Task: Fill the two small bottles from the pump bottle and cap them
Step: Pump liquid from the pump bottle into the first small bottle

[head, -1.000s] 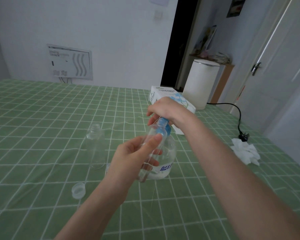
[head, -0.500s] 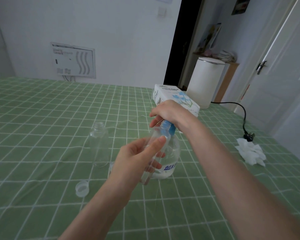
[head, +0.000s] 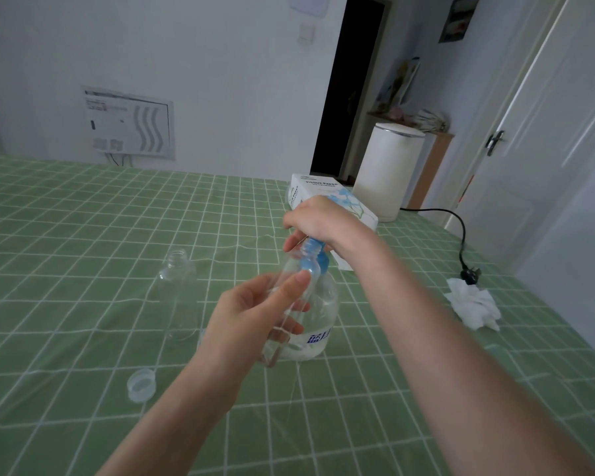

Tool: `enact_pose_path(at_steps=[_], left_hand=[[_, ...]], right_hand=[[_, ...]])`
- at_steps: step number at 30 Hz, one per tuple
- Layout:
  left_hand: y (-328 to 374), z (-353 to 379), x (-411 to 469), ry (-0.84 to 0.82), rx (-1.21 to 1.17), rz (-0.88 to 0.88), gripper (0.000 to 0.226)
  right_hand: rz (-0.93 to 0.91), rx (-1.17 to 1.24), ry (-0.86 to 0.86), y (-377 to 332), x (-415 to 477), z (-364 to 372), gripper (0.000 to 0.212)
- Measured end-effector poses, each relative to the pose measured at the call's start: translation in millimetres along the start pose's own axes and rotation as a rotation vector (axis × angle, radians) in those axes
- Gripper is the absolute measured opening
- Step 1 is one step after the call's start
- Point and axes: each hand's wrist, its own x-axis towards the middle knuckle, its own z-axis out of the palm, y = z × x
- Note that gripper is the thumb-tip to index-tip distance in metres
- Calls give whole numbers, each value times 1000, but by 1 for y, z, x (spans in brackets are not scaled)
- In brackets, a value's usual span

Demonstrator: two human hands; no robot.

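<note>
Green checked table, filling step in hand: my left grip wraps the small bottle, tilted at the spout; my right grip curls over the head of the pump bottle; next, I judge, a steady press.

Grips a tilted small bottle in the left hand at the pump bottle spout; covers the pump top with the right hand.

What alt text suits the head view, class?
A left hand holds a small bottle at the blue spout of a pump bottle, whose top the right hand grips. A second open bottle and a cap stand nearby.
</note>
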Motion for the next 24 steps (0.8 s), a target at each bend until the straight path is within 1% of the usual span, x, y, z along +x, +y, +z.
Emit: enact_pose_path(at_steps=[5, 13, 18, 21, 24], left_hand=[[-1, 0, 0, 11, -14, 2, 45], [-5, 0, -2, 20, 8, -26, 33], [-4, 1, -3, 22, 12, -17, 35], [-3, 1, -3, 18, 28, -11, 36], [-2, 1, -2, 15, 40, -8, 32]], right_hand=[[4, 8, -2, 2, 4, 2, 32], [9, 17, -14, 8, 6, 8, 36], [5, 24, 6, 9, 6, 9, 38], [-25, 56, 36, 7, 7, 6, 32], [-44, 44, 37, 3, 6, 1, 16]])
